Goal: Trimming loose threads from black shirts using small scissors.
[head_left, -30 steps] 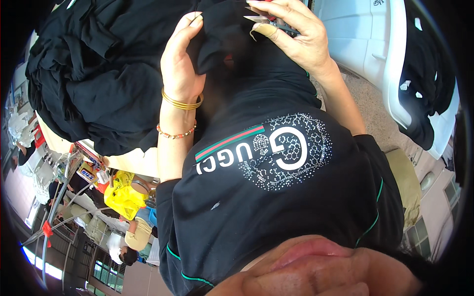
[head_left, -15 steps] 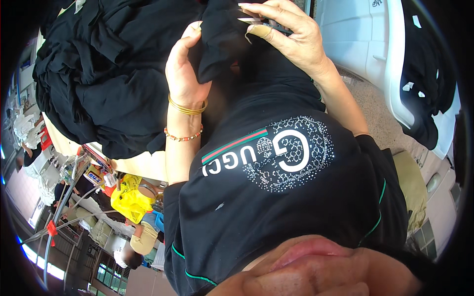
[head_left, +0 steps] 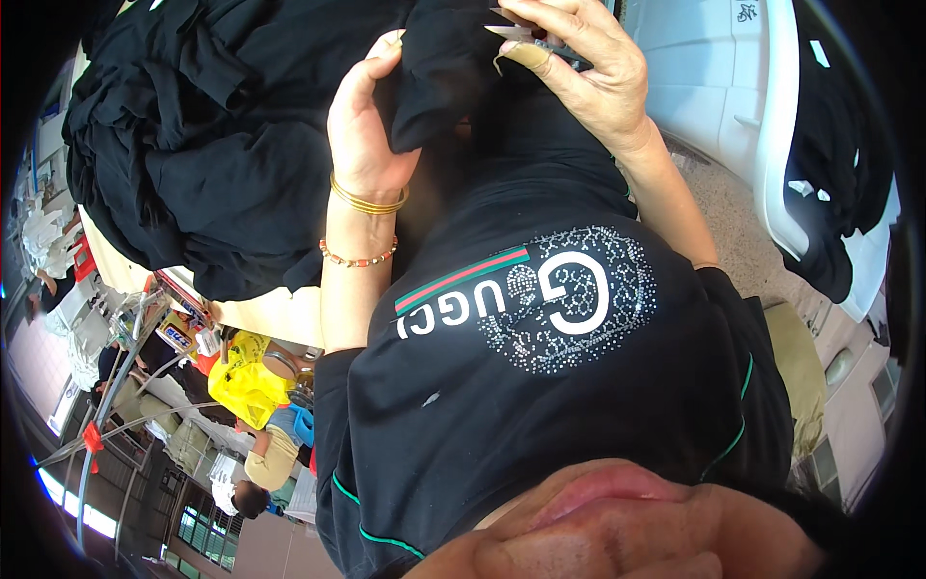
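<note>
Black cloth (head_left: 436, 82) is gripped in my left hand (head_left: 371, 130), between the thumb and fingers that are mostly behind the fabric. My right hand (head_left: 593, 72) is closed around small thread snips (head_left: 508, 33), whose pointed metal blades stick out toward the cloth. The blades are apart, with a small gap between them and the fabric. A tan wrap (head_left: 528, 56) covers the right thumb, with a loose strip at its tip. The handles of the snips are mostly hidden by my fingers.
A large heap of black garments (head_left: 183, 174) lies on the pale tabletop (head_left: 275, 318) to my left. At the right stands a white plastic bin (head_left: 714, 87), with more black cloth (head_left: 839, 145) beyond its rim. A yellow bag (head_left: 246, 386) and people appear at lower left.
My right hand with the snips has shifted slightly right, a bit farther from the cloth. My left hand keeps its hold on the fabric.
</note>
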{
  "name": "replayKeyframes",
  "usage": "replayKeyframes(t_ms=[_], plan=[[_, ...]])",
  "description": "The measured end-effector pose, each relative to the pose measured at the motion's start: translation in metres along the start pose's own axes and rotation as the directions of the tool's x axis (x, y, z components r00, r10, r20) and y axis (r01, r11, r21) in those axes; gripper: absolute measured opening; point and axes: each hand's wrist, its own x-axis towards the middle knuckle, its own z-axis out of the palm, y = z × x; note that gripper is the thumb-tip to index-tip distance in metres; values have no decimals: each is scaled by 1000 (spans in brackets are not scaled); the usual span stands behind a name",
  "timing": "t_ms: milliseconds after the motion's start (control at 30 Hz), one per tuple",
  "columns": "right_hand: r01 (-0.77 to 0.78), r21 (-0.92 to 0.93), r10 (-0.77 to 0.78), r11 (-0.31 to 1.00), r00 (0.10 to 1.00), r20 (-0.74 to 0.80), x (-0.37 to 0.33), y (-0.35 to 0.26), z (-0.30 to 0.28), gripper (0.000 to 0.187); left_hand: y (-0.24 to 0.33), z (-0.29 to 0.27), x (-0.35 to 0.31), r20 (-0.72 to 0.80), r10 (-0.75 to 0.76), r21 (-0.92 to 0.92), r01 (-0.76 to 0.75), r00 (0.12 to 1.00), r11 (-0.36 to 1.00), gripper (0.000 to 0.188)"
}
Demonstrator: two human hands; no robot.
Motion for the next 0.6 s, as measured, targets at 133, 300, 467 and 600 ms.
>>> replayKeyframes(t_ms=[133, 300, 467, 600], plan=[[11, -23, -10, 1000, 999, 37, 1, 1, 0, 40, 0, -4, 2, 19, -43, -57, 44, 999, 997, 28], [20, -29, -19, 999, 999, 36, 4, 2, 2, 34, -1, -3, 3, 6, -27, -50, 28, 1000, 998, 27], [16, -36, -15, 999, 999, 37, 2, 3, 0, 32, -3, -25, 10, 235, -44, -206, 94, 971, 974, 35], [-12, -29, 11, 1000, 1000, -16, -1, 3, -1, 31, -6, -19, 5, 128, 16, 67, -24, 992, 997, 30]])
